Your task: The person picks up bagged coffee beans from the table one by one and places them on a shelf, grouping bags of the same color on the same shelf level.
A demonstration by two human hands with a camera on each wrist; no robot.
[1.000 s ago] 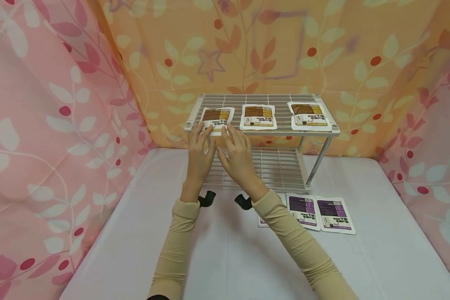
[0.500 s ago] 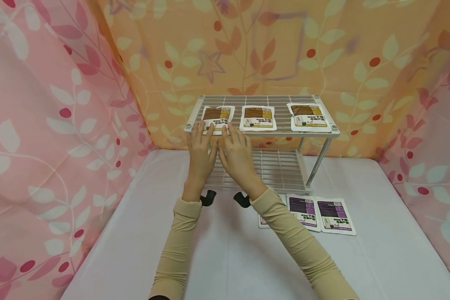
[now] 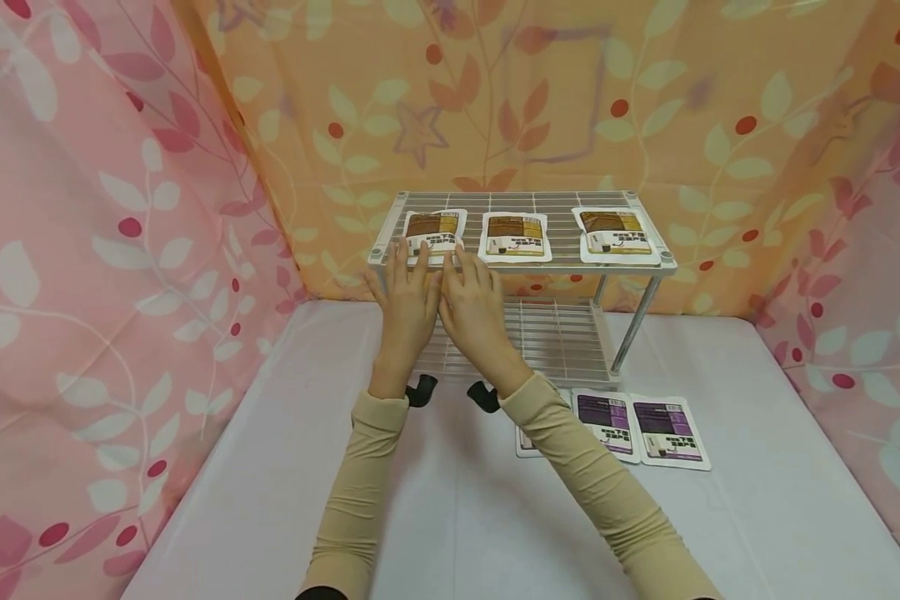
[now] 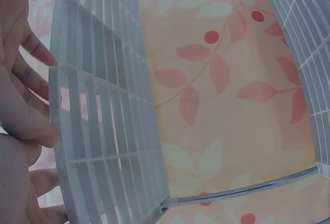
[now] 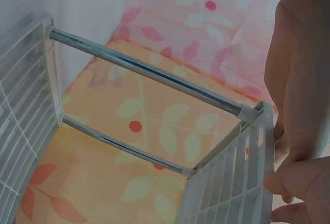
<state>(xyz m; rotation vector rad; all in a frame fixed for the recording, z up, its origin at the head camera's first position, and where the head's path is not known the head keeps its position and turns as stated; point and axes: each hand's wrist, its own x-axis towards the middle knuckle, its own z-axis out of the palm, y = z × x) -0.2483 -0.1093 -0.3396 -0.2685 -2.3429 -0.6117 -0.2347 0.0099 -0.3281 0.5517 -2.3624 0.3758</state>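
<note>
A white-edged pouch with a brown and gold label (image 3: 433,225) lies flat at the left end of a silver wire rack's top shelf (image 3: 562,269). My left hand (image 3: 407,304) reaches up to its near edge, fingers straight, with the little finger spread outward. Beside it my right hand (image 3: 476,304) rests its extended fingertips at the pouch's near right corner. Two similar pouches lie along the shelf, a middle pouch (image 3: 516,237) and a right pouch (image 3: 617,236). Both wrist views show fingers by the shelf's front edge (image 4: 59,126); the pouches are hidden there.
The rack's lower shelf (image 3: 555,337) sits on the white-covered table (image 3: 450,517). In front of its right end lie a purple-labelled pouch (image 3: 605,421), another purple pouch (image 3: 671,433) and one mostly behind the right sleeve. Chrome posts (image 3: 636,325) join the shelves; patterned cloth surrounds the table.
The left pouch has slid slightly back on the shelf and lies straighter. My left hand has shifted a little right, its little finger now spread out. The right hand has barely moved.
</note>
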